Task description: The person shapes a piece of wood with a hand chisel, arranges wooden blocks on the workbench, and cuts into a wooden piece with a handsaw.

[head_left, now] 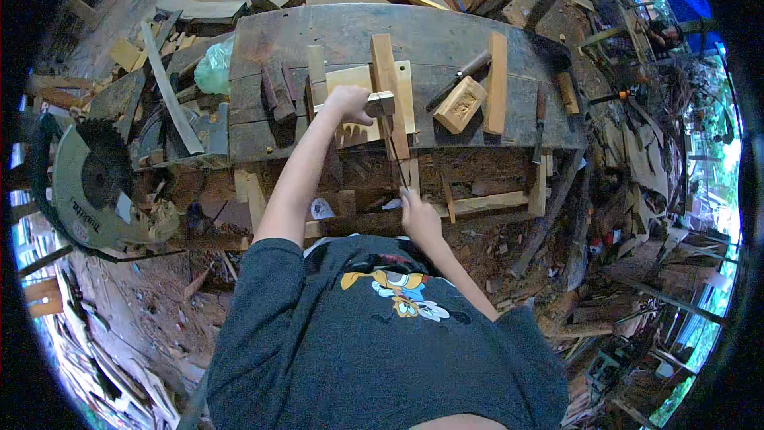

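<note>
My left hand (348, 103) is closed around a small pale wooden block (382, 104), which lies across a longer wooden bar (384, 60). Under the bar is a flat, light wooden board (406, 87) with a small hole near one corner. Close to my body, my right hand (420, 215) is closed on the near end of a thin, dark, rod-like tool (395, 153). The tool points away from me along the bar toward the block. Its exact kind is too small to make out, and my fingers hide its grip.
The dark workbench (318, 24) carries a carved wooden block (461, 105), a chisel-like tool (471, 68), an upright-lying plank (495, 84) and dark wood pieces (278, 91). A circular saw (95, 183) stands at left. A green plastic bag (215, 66) sits among scraps.
</note>
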`<control>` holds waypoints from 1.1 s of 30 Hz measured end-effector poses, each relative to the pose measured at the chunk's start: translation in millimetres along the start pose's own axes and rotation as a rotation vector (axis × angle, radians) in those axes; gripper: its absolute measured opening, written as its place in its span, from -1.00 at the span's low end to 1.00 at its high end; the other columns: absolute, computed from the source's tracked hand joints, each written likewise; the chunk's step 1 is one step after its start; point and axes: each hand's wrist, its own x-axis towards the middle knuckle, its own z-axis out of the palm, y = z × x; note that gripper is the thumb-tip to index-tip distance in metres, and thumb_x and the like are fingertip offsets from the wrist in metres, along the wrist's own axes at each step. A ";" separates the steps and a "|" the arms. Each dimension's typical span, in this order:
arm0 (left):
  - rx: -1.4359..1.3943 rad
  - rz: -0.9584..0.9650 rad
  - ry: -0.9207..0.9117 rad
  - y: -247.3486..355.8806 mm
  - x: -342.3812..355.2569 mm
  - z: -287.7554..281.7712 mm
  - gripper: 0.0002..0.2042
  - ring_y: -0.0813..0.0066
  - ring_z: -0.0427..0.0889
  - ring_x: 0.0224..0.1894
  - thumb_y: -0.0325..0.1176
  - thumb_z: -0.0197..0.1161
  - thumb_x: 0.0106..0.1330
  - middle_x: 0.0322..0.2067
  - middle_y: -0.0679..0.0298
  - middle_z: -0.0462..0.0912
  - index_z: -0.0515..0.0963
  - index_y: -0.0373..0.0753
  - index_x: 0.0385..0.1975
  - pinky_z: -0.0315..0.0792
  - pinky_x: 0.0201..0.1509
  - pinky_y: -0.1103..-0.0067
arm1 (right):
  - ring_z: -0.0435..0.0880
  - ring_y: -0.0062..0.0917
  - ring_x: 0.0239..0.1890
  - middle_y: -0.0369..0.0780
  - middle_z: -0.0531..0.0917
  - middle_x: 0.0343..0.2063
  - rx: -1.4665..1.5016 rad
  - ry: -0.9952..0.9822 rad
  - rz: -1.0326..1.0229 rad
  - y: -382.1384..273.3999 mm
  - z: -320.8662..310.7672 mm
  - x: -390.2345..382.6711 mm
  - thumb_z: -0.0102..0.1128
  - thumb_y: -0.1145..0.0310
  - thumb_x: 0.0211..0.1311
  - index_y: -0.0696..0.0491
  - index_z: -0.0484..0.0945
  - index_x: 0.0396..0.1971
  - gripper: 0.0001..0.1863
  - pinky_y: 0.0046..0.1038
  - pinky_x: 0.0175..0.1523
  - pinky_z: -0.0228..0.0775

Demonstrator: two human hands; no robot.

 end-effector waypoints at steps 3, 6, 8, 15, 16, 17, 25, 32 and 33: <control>0.011 0.056 0.088 -1.7 -4.9 5.8 -0.55 0.19 0.51 -0.42 -0.10 0.26 -0.35 -0.49 0.08 0.52 0.42 -0.30 -0.48 0.40 -0.34 0.41 | 0.47 -0.07 -0.56 0.01 0.49 -0.66 0.181 0.027 -0.061 24.2 -12.0 -21.5 -0.21 0.22 0.12 0.00 0.25 -0.21 -0.74 -0.14 -0.48 0.29; 0.088 0.062 0.253 -0.5 -6.6 14.8 -0.59 0.24 0.52 -0.44 -0.14 0.27 -0.36 -0.53 0.12 0.51 0.41 -0.26 -0.51 0.40 -0.39 0.42 | 0.44 -0.06 -0.44 0.04 0.48 -0.54 0.274 0.137 0.039 10.8 -41.9 -24.6 -0.23 0.27 0.13 0.07 0.30 -0.27 -0.76 -0.20 -0.43 0.25; 0.146 0.049 0.334 9.7 -10.2 14.6 -0.62 0.27 0.52 -0.44 -0.16 0.28 -0.36 -0.54 0.15 0.50 0.41 -0.24 -0.52 0.40 -0.41 0.43 | 0.45 -0.07 -0.47 0.03 0.49 -0.55 0.268 0.180 0.044 5.2 -48.1 -16.3 -0.23 0.26 0.14 0.07 0.29 -0.27 -0.76 -0.18 -0.44 0.26; 0.114 -0.254 0.441 25.4 -13.0 25.6 -0.64 0.34 0.51 -0.41 -0.23 0.26 -0.35 -0.50 0.21 0.48 0.40 -0.22 -0.49 0.39 -0.42 0.46 | 0.48 -0.19 -0.64 -0.07 0.50 -0.67 0.010 0.254 -0.160 -6.5 -25.6 37.0 -0.24 0.27 0.14 0.05 0.31 -0.28 -0.78 -0.26 -0.57 0.30; 0.118 -0.211 0.528 23.2 -13.3 29.1 -0.62 0.34 0.52 -0.42 -0.24 0.25 -0.34 -0.52 0.22 0.48 0.37 -0.22 -0.46 0.39 -0.42 0.47 | 0.49 -0.21 -0.66 -0.07 0.49 -0.70 -0.026 0.234 -0.167 -11.2 -24.5 42.3 -0.23 0.27 0.13 0.05 0.31 -0.28 -0.78 -0.27 -0.59 0.31; 0.122 -0.167 0.614 20.9 -13.2 32.4 -0.61 0.35 0.52 -0.43 -0.25 0.25 -0.34 -0.53 0.23 0.48 0.35 -0.22 -0.43 0.39 -0.43 0.48 | 0.49 -0.23 -0.68 -0.08 0.49 -0.73 -0.063 0.214 -0.173 -15.4 -23.1 47.0 -0.22 0.27 0.12 0.06 0.31 -0.29 -0.78 -0.29 -0.61 0.32; 0.137 -0.160 0.508 11.3 -7.3 31.2 -0.65 0.31 0.52 -0.52 -0.15 0.21 -0.31 -0.63 0.18 0.48 0.35 -0.22 -0.54 0.39 -0.51 0.46 | 0.48 -0.28 -0.77 -0.12 0.45 -0.83 -0.207 0.200 -0.109 -8.8 -1.5 28.5 -0.18 0.27 0.10 0.06 0.31 -0.38 -0.81 -0.30 -0.69 0.31; -0.094 -0.116 0.213 6.1 0.7 12.5 -0.65 0.15 0.52 -0.43 -0.14 0.19 -0.31 -0.55 0.00 0.51 0.46 -0.32 -0.59 0.41 -0.35 0.40 | 0.51 -0.22 -0.63 0.00 0.48 -0.70 -0.148 0.212 -0.084 -34.5 -5.6 90.5 -0.21 0.28 0.11 0.04 0.31 -0.32 -0.80 -0.24 -0.58 0.34; -0.113 -0.092 0.164 7.2 0.6 11.5 -0.65 0.16 0.52 -0.42 -0.14 0.19 -0.32 -0.54 0.00 0.51 0.47 -0.31 -0.58 0.41 -0.34 0.40 | 0.51 -0.20 -0.61 0.02 0.49 -0.65 -0.089 0.223 -0.097 -42.1 -9.2 102.0 -0.22 0.28 0.12 0.03 0.31 -0.30 -0.79 -0.23 -0.55 0.35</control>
